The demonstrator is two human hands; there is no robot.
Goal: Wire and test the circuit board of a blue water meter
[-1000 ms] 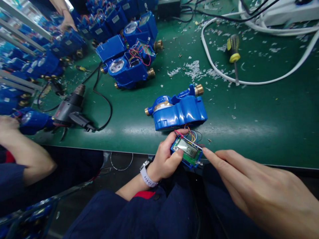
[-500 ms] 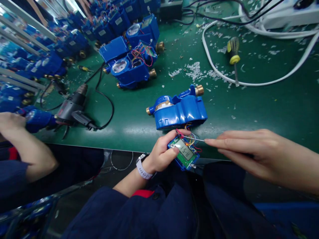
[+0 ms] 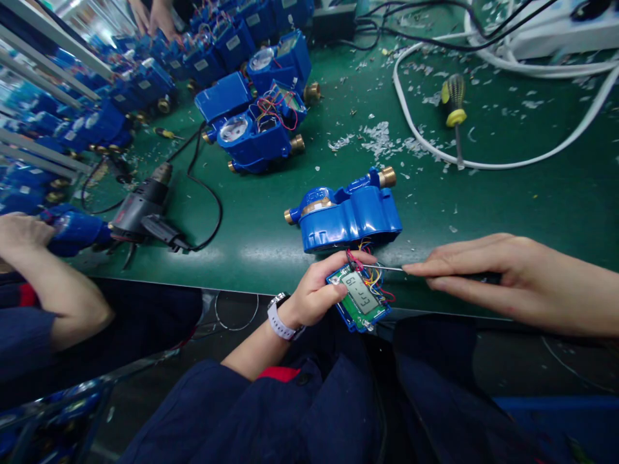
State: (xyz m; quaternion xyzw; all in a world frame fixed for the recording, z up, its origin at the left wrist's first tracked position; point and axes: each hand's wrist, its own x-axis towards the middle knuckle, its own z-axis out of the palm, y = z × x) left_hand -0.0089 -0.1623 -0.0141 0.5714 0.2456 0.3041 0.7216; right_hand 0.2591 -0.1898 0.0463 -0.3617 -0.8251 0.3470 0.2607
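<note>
My left hand (image 3: pixel 322 290) grips a small green circuit board with an LCD display (image 3: pixel 360 293) in a blue frame, thumb on its face. The display reads something like "Err-19", upside down to me. In my right hand (image 3: pixel 483 274) is a thin metal-shafted tool (image 3: pixel 389 267), probably a screwdriver, its handle mostly covered by my fingers. The tool's tip lies among coloured wires (image 3: pixel 372 274) at the board's upper edge. Those wires run up toward a blue water meter (image 3: pixel 351 219) with brass ends, lying on the green table just beyond the board.
A yellow-black screwdriver (image 3: pixel 454 103) lies inside a loop of white cable (image 3: pixel 507 165). Clear plastic scraps (image 3: pixel 382 138) litter the table. Left are a heat gun (image 3: pixel 142 209) and more blue meters (image 3: pixel 258 132). A co-worker's arm (image 3: pixel 62 290) is at far left; another person's hands (image 3: pixel 159 16) are behind.
My right hand has swung up and rightward, levelling the tool across the wires. The board has shifted slightly left and turned. Its display text has changed to an error-like reading.
</note>
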